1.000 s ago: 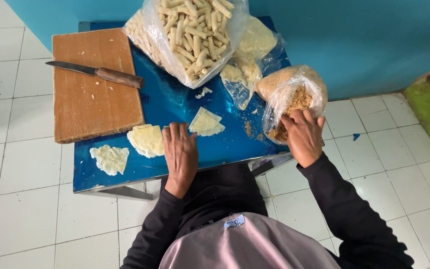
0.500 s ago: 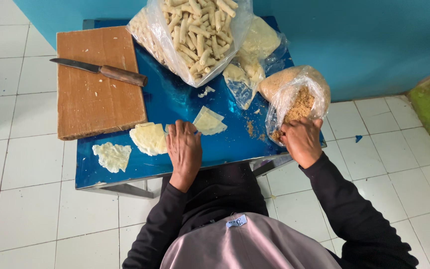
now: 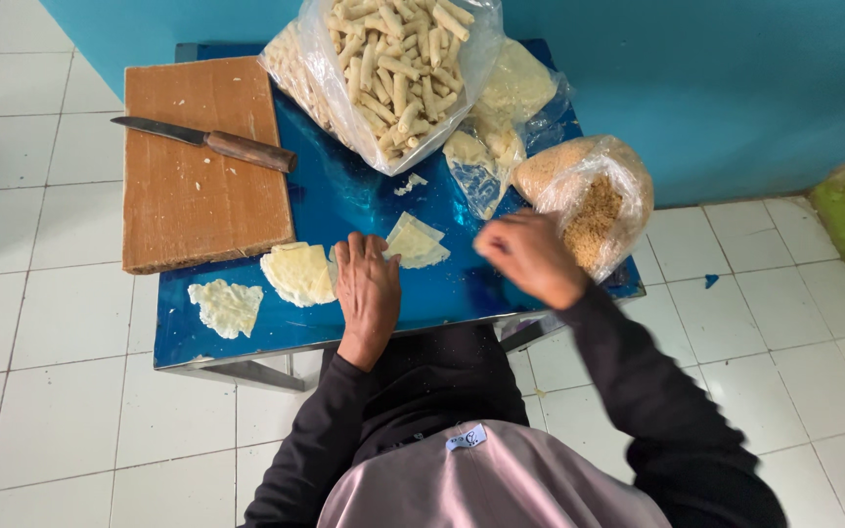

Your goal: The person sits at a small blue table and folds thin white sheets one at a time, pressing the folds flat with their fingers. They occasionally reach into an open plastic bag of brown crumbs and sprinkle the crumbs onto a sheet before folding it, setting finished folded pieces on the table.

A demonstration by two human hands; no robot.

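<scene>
The left hand [image 3: 368, 293] lay flat, fingers together, on a pale wrapper [image 3: 416, 242] near the surface's [image 3: 344, 200] front edge. The right hand [image 3: 530, 256] hovered with fingers curled, seemingly pinching filling; crumbs could spill. Three wrappers, three bags, one knife [image 3: 205, 142], one cutting board [image 3: 198, 196].

3 clear plastic bags on a blue table: a large bag of pale rolls [image 3: 393, 68] at back, a smaller bag of pale pieces [image 3: 501, 117] beside it, a bag of golden crumbs [image 3: 594, 200] at right.
</scene>
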